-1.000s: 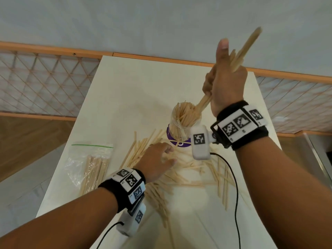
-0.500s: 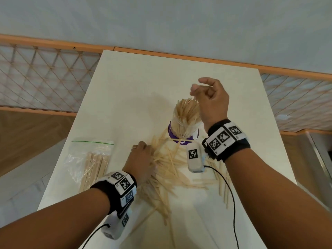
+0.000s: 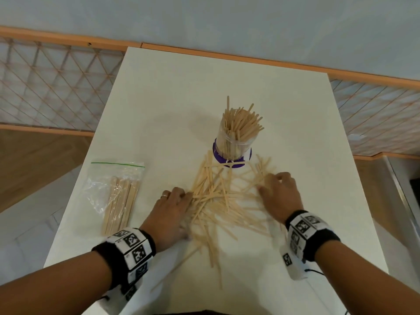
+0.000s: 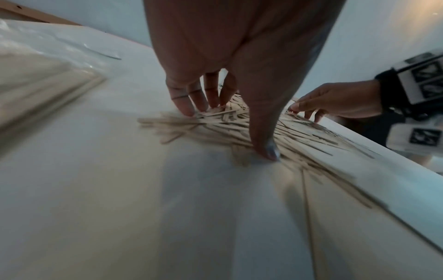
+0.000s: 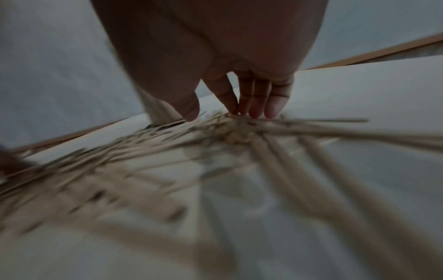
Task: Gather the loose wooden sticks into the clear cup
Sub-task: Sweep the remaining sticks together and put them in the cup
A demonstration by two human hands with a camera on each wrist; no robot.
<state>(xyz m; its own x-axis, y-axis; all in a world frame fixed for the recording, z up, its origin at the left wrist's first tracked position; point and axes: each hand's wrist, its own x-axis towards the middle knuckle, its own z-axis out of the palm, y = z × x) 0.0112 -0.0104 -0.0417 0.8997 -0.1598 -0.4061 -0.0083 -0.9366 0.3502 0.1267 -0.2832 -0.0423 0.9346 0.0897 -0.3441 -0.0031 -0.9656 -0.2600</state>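
Since the earlier frames our right hand has dropped from beside the cup's rim to the bench, and our left hand has stayed at the pile. Loose wooden sticks lie in a crisscross scatter at the bench's middle, from just below the cup toward six o'clock. Both hands bracket that scatter, left at nine o'clock of it, right at three o'clock, each with fingers spread and relaxed, tips pressing on sticks; neither grip has closed round anything yet. At twelve o'clock of the pile stands the clear cup, upright on a purple base, already crowded with sticks standing on end. We judge the task past halfway, though dozens remain loose, a few strays toward six o'clock. Well apart at nine o'clock lies a zip bag of sticks with a green seal. We read no brand or writing anywhere, only the black-and-white square markers on the wristbands.
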